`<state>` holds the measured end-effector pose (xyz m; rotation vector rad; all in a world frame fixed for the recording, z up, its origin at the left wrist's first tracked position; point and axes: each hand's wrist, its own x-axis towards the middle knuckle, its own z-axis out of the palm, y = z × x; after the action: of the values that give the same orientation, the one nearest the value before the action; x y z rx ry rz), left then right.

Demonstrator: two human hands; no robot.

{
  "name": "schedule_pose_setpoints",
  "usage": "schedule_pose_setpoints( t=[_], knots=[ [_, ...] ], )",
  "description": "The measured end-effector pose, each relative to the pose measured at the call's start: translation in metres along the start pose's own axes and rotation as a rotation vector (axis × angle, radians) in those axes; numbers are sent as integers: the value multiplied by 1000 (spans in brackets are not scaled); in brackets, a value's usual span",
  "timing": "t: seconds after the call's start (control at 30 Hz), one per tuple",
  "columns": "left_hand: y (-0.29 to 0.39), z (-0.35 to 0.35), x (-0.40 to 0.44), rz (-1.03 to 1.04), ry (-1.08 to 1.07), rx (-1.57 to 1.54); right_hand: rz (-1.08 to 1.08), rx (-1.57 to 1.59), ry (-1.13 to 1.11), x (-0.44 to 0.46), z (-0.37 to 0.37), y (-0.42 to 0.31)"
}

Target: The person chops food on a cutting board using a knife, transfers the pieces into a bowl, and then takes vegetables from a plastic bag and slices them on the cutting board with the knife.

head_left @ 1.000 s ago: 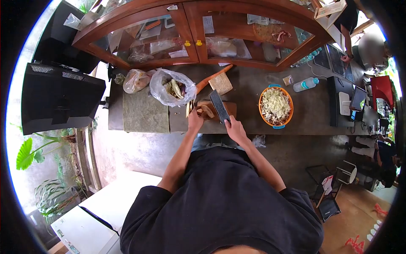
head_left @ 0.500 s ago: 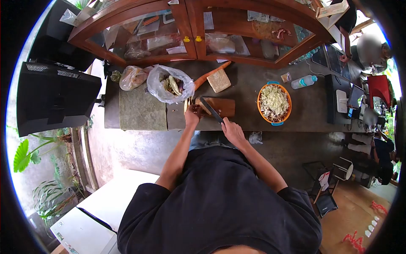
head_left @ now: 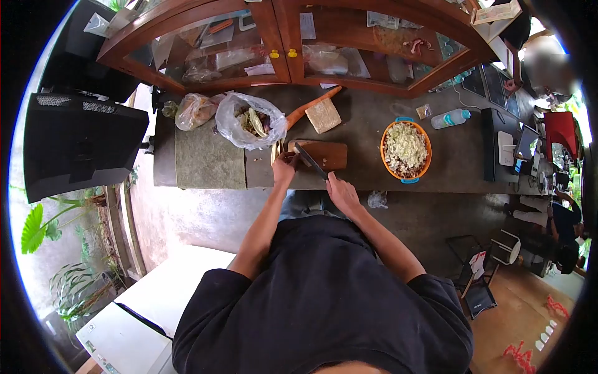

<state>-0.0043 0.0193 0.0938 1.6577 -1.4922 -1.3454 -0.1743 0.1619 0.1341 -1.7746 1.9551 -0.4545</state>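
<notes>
My right hand (head_left: 338,189) is wrapped round the handle of a dark-bladed knife (head_left: 310,161), its blade edge-on over a wooden cutting board (head_left: 332,154). At the board's left end, my left hand (head_left: 284,164) is closed by the blade tip; what its fingers hold is too small to name. Pale strips (head_left: 276,149) lie just beyond that hand. A clear plastic bag (head_left: 232,132) with plant scraps stands open behind it. Behind the board rests a tan square block (head_left: 323,116). To the right, an orange basket (head_left: 383,158) holds pale chopped food.
A wooden glass-door cabinet (head_left: 288,42) spans the table's back. A grey mat (head_left: 210,159) and a bag of food (head_left: 194,112) lie left. A water bottle (head_left: 451,118) and a small packet (head_left: 423,111) are right. Another person's hand (head_left: 512,85) shows at far right.
The broad blade face seen earlier has turned edge-on, and the knife has come down to the left, near my left hand. The camera view has shifted slightly.
</notes>
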Motion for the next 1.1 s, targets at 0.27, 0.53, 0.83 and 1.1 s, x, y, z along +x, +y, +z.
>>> schedule_pose_setpoints(
  t=[0.27, 0.53, 0.83, 1.1],
  knots=[
    [-34, 10, 13, -50, -47, -219, 81, 57, -114, 1, -6, -13],
    [-27, 7, 8, 12, 1, -60, 91, 26, -137, -1, 4, -8],
    [-16, 4, 8, 88, -1, -51, 125, 6, -185, 2, -3, -8],
    [-8, 3, 8, 100, 40, 25, 164, -2, -208, 5, 4, -9]
  ],
)
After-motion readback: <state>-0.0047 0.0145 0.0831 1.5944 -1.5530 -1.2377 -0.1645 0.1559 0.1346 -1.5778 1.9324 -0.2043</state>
